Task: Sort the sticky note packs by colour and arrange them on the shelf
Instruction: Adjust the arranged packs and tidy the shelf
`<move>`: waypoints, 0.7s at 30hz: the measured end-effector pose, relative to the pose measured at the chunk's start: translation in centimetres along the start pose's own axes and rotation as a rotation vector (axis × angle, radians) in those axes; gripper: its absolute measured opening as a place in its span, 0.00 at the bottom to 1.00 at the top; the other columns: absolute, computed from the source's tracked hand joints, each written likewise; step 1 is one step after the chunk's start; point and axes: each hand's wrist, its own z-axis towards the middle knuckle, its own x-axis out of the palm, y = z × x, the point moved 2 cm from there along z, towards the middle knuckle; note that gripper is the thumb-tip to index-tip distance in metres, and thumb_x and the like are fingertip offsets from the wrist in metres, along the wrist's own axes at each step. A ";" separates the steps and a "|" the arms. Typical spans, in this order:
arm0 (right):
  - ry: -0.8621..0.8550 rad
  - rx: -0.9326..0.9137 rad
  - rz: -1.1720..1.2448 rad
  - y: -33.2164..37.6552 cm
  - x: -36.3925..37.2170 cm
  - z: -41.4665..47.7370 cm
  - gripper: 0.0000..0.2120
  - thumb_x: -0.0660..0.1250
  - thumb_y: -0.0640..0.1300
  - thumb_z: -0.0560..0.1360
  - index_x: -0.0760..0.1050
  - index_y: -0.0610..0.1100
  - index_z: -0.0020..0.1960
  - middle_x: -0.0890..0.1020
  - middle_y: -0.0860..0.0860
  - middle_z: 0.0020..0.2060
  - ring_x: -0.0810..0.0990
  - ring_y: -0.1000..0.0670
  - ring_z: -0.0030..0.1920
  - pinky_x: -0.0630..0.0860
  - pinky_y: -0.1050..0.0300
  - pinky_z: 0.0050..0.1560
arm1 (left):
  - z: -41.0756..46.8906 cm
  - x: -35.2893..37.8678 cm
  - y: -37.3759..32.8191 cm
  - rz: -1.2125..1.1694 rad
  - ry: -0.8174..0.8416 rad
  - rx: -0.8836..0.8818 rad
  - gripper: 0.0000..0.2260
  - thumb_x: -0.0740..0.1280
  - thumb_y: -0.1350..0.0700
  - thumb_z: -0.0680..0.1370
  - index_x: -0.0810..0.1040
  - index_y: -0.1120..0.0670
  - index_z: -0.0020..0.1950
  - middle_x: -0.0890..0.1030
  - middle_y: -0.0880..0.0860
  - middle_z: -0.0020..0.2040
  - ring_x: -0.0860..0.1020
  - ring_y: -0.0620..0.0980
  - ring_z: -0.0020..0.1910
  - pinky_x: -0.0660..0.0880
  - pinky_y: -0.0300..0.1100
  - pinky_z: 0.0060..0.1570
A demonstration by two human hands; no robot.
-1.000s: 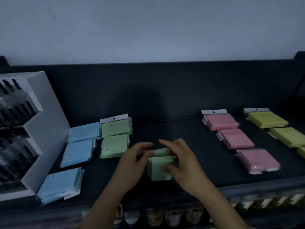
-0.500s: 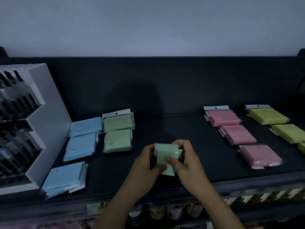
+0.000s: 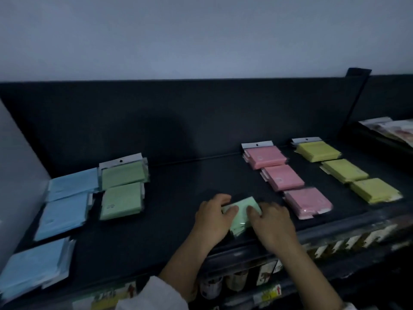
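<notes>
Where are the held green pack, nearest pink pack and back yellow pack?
held green pack (image 3: pixel 241 214): head view, uncovered middle.
nearest pink pack (image 3: pixel 307 202): head view, top face.
back yellow pack (image 3: pixel 318 151): head view, top face.

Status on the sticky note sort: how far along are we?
Done: blue packs, pink packs and yellow packs each lie in three-deep columns on the shelf. In hand: left hand and right hand hold a pale green pack at the shelf's front middle, apart from the green packs. Left: those fill only two spots; this one likely goes in front of them.
</notes>
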 end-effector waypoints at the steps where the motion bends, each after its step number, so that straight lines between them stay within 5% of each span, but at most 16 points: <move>1: -0.010 0.011 -0.080 -0.1 0.1 -0.1 0.20 0.54 0.55 0.78 0.74 0.42 0.59 0.74 0.42 0.59 0.69 0.40 0.61 0.67 0.51 0.58 | -0.1 0.4 0.0 0.115 -0.021 0.028 0.15 0.63 0.48 0.77 0.74 0.50 0.63 0.77 0.48 0.60 0.72 0.48 0.60 0.68 0.43 0.62; 5: 0.028 0.001 -0.082 -0.2 -0.2 -0.2 0.23 0.53 0.56 0.79 0.67 0.43 0.67 0.69 0.43 0.63 0.65 0.41 0.64 0.65 0.51 0.62 | -0.7 -0.1 0.0 0.155 0.018 0.107 0.25 0.62 0.42 0.76 0.67 0.50 0.70 0.71 0.48 0.67 0.67 0.47 0.65 0.64 0.40 0.65; 10: 0.063 -0.033 0.047 -1.1 -0.3 0.7 0.20 0.51 0.53 0.81 0.74 0.42 0.60 0.73 0.40 0.57 0.70 0.40 0.61 0.68 0.52 0.58 | -1.8 -1.1 0.1 0.186 0.284 0.141 0.43 0.73 0.41 0.67 0.55 0.50 0.75 0.61 0.45 0.71 0.61 0.45 0.69 0.58 0.38 0.69; 13: 0.075 -0.051 0.076 -1.2 -0.2 1.0 0.17 0.52 0.50 0.80 0.76 0.42 0.56 0.75 0.40 0.53 0.73 0.40 0.58 0.69 0.53 0.55 | -1.8 -1.1 0.3 0.148 0.284 0.161 0.40 0.73 0.42 0.67 0.59 0.50 0.74 0.65 0.45 0.69 0.64 0.43 0.67 0.63 0.42 0.69; 21: 0.105 -0.071 0.090 -0.6 -0.1 0.9 0.17 0.52 0.51 0.80 0.76 0.44 0.55 0.74 0.43 0.54 0.75 0.41 0.56 0.71 0.52 0.53 | -1.4 -2.1 0.2 0.263 0.261 0.305 0.29 0.71 0.50 0.72 0.67 0.52 0.70 0.70 0.45 0.65 0.69 0.41 0.62 0.65 0.32 0.62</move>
